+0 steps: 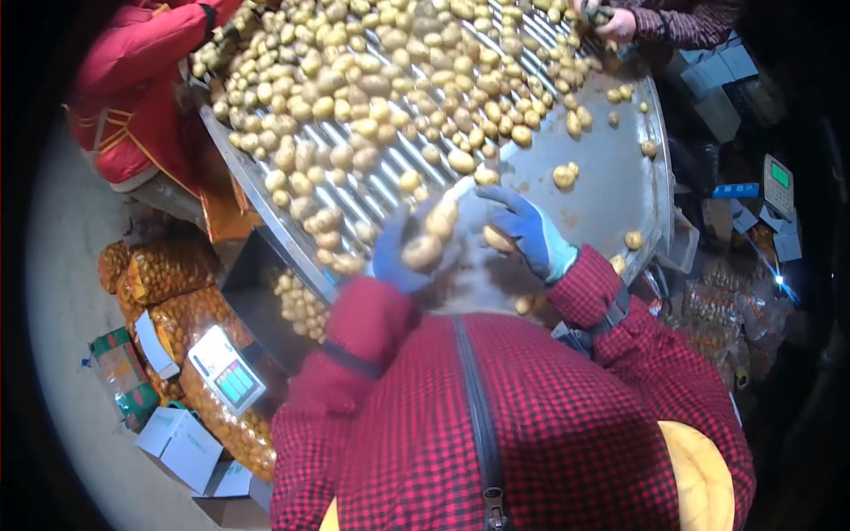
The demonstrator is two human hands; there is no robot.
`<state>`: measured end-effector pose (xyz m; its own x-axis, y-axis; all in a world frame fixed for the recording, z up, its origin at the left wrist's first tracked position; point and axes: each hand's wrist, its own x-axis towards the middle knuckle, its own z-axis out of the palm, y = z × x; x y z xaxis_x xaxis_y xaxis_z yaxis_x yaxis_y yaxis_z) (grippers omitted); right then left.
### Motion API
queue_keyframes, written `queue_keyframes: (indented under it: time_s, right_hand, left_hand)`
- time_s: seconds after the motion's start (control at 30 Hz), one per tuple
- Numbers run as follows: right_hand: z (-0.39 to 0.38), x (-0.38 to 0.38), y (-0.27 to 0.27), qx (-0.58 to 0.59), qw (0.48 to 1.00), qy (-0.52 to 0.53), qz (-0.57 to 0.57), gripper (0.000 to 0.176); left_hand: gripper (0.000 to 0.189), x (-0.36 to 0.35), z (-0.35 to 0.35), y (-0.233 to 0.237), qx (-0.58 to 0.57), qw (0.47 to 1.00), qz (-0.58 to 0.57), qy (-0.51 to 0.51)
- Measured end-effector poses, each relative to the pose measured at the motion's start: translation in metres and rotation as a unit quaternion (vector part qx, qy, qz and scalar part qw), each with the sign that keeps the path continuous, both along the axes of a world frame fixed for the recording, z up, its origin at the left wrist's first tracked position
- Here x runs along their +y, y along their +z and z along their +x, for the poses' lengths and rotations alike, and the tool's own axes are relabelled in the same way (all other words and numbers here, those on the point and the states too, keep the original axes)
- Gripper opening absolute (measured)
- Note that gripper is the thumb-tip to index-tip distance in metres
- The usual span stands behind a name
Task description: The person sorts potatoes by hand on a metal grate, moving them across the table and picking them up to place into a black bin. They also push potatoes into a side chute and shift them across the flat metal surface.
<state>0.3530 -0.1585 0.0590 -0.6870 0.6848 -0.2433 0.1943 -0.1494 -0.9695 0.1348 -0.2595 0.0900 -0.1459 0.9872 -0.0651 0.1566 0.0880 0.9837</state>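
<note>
My left hand (397,254), in a blue glove, is curled around potatoes (423,252) near the front of the sorting table. Motion blurs it, and some of its fingers are hidden. To the right, my right hand (529,232), also gloved in blue, has a potato (498,240) between its fingers and palm. One more pale potato (486,175) lies just beyond its fingertips. Metal rollers (382,188) carrying many potatoes stretch away in front of both hands.
A smooth metal plate (611,177) with scattered potatoes adjoins the rollers. A person in red (142,71) stands at left; another person's hand (617,26) works at upper right. Netted potato sacks (173,274), a scale (227,370) and cardboard boxes (180,447) are at lower left.
</note>
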Motion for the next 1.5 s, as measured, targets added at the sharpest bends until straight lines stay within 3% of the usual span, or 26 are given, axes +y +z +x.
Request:
queue_keyframes:
  time_s: [0.03,0.07,0.13,0.17,0.23,0.27,0.33,0.37,0.47,0.53,0.6,0.7,0.83,0.87,0.93,0.97,1.0,1.07,1.13,1.2,1.27,1.3,1.37,1.4,1.43,1.5]
  right_hand:
    - [0.006,0.005,-0.011,-0.024,0.997,0.033,0.070,0.047]
    - [0.011,0.009,-0.022,-0.048,0.987,0.062,0.143,0.044]
    - [0.013,0.007,-0.015,-0.052,0.948,0.104,0.297,0.039]
    - [-0.002,0.004,0.016,-0.032,0.985,0.095,0.141,0.036]
    - [-0.007,0.000,0.008,0.059,0.990,0.132,0.006,0.042]
    - [-0.005,-0.002,0.007,0.078,0.987,0.124,-0.063,0.043]
    - [-0.004,-0.005,0.014,0.113,0.962,0.095,-0.229,0.045]
    - [-0.001,-0.008,0.010,0.127,0.933,0.077,-0.329,0.047]
    - [0.010,-0.007,-0.061,0.236,0.860,0.143,-0.429,0.048]
    - [0.000,-0.013,-0.062,0.352,0.730,0.189,-0.555,0.046]
    - [0.008,-0.029,-0.023,0.146,0.836,-0.030,-0.528,0.044]
    - [0.027,-0.031,-0.031,0.125,0.913,-0.024,-0.387,0.043]
    - [0.057,-0.022,-0.019,0.195,0.976,0.096,-0.012,0.024]
    - [0.063,-0.017,-0.009,0.235,0.957,0.011,-0.171,0.025]
    - [0.077,-0.009,0.000,0.289,0.819,-0.158,-0.470,0.027]
    - [0.085,-0.006,-0.013,0.291,0.871,-0.158,-0.363,0.036]
    - [0.097,0.003,-0.009,0.355,0.830,-0.151,-0.404,0.042]
    - [0.114,0.012,0.016,0.453,0.800,-0.175,-0.352,0.044]
    - [0.143,0.023,0.026,0.543,0.748,-0.160,-0.346,0.051]
    - [0.164,0.017,0.043,0.562,0.707,-0.239,-0.355,0.054]
    - [0.205,0.012,-0.015,0.512,0.710,-0.303,-0.377,0.041]
    - [0.217,-0.002,-0.024,0.363,0.845,-0.356,-0.166,0.038]
    - [0.228,-0.014,-0.003,0.302,0.849,-0.409,-0.143,0.033]
    - [0.234,-0.016,0.019,0.434,0.730,-0.429,-0.309,0.031]
    - [0.246,-0.017,0.016,0.456,0.742,-0.422,-0.252,0.029]
    - [0.268,-0.013,0.002,0.497,0.748,-0.410,-0.161,0.027]
  left_hand:
    - [0.070,-0.011,-0.015,-0.035,0.142,0.988,-0.052,-0.015]
    - [0.069,-0.009,-0.019,-0.053,0.168,0.984,-0.051,-0.021]
    - [0.067,0.002,-0.012,-0.059,0.085,0.995,-0.010,-0.044]
    - [0.067,0.009,-0.008,-0.056,0.020,0.998,0.015,-0.064]
    - [0.065,0.015,0.003,-0.043,-0.116,0.986,0.009,-0.118]
    - [0.065,0.013,0.016,-0.036,-0.309,0.931,-0.181,-0.069]
    - [0.065,0.012,0.019,-0.052,-0.215,0.949,-0.192,-0.128]
    - [0.067,0.014,0.019,-0.008,-0.180,0.933,-0.266,-0.165]
    - [0.066,0.006,0.038,0.033,-0.040,0.968,-0.171,-0.182]
    - [0.067,0.001,0.040,0.006,-0.119,0.960,-0.180,-0.180]
    - [0.067,-0.003,0.041,-0.002,-0.161,0.953,-0.204,-0.155]
    - [0.065,-0.005,0.040,-0.007,-0.238,0.946,-0.201,-0.089]
    - [0.055,-0.005,0.024,-0.035,-0.284,0.948,-0.143,-0.018]
    - [0.052,-0.009,0.019,-0.048,-0.253,0.954,-0.159,0.005]
    - [0.047,-0.014,0.012,-0.043,-0.191,0.961,-0.192,0.050]
    - [0.042,-0.019,0.014,-0.038,-0.230,0.950,-0.194,0.084]
    - [0.042,-0.023,0.012,-0.043,-0.168,0.968,-0.164,0.092]
    - [0.041,-0.039,0.005,-0.071,-0.041,0.988,-0.102,0.106]
    - [0.035,-0.047,-0.006,-0.091,-0.056,0.984,-0.086,0.148]
    - [0.034,-0.058,0.000,-0.094,-0.033,0.987,-0.064,0.142]
    - [0.037,-0.068,-0.032,-0.148,-0.015,0.978,-0.184,0.097]
    - [0.039,-0.076,-0.037,-0.152,0.062,0.981,-0.161,0.092]
    - [0.038,-0.073,-0.022,-0.146,0.234,0.969,-0.069,0.044]
    - [0.038,-0.067,-0.008,-0.118,0.153,0.976,-0.131,0.081]
    - [0.040,-0.061,0.006,-0.089,0.073,0.971,-0.189,0.127]
    - [0.042,-0.074,-0.017,-0.126,0.309,0.950,-0.029,0.022]
